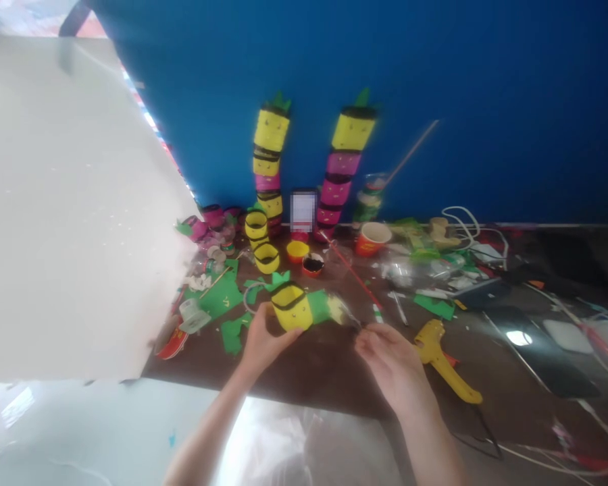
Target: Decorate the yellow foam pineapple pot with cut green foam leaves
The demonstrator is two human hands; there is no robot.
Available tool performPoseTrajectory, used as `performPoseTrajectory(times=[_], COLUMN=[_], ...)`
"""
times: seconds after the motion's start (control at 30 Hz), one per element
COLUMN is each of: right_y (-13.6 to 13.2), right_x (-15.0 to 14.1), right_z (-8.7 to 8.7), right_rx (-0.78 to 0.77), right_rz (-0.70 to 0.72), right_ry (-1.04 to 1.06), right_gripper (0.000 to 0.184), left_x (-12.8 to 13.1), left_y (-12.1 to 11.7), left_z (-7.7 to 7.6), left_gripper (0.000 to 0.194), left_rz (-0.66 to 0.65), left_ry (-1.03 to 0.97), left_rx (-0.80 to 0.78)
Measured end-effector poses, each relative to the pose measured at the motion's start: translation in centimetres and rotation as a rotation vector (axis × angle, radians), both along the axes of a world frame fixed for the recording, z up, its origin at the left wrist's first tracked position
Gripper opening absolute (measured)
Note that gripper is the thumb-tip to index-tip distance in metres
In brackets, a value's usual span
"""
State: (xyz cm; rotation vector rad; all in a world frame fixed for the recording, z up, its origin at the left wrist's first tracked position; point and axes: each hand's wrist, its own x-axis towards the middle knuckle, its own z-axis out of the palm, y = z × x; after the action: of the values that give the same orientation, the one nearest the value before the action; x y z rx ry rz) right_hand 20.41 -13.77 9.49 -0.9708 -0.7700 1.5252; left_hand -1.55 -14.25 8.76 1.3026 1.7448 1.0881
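Note:
My left hand [267, 341] is closed round a small yellow cup [298, 312] with a black band, dark dots on its side and green leaf points at its rim. The cup is tilted, and my thumb presses on its lower edge. To its right, a green piece with a pale yellow end [327, 307] lies against or behind the cup; which, I cannot tell. My right hand [385, 354] has its fingertips pinched together at the end of a thin, blurred, dark thing [352, 317] whose kind does not show. A yellow glue gun [443, 361] lies just right of that hand.
Two tall stacks of yellow and pink cups [271, 158] stand against the blue wall. Green cut scraps [215, 297] and a white cup [195, 314] lie left. A paper cup [372, 239], a red stick [352, 270], a dark tablet or phone [542, 354] and loose cables lie right.

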Motion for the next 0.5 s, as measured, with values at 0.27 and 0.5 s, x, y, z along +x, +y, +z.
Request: performPoseTrajectory(times=[0.27,0.5], right_y=[-0.26,-1.00], right_x=[-0.09,0.68], right_z=[0.20,-0.36], right_rx=[0.062,0.066], right_rz=[0.011,-0.013], right_ry=[-0.068,-0.107], right_gripper=[0.026,0.029], left_x=[-0.06,-0.09], left_y=[0.17,0.31], left_z=[-0.05,-0.30], left_gripper=[0.052,0.053], left_rz=[-0.008,-0.002], left_ry=[-0.034,-0.020], left_rx=[0.004,-0.015])
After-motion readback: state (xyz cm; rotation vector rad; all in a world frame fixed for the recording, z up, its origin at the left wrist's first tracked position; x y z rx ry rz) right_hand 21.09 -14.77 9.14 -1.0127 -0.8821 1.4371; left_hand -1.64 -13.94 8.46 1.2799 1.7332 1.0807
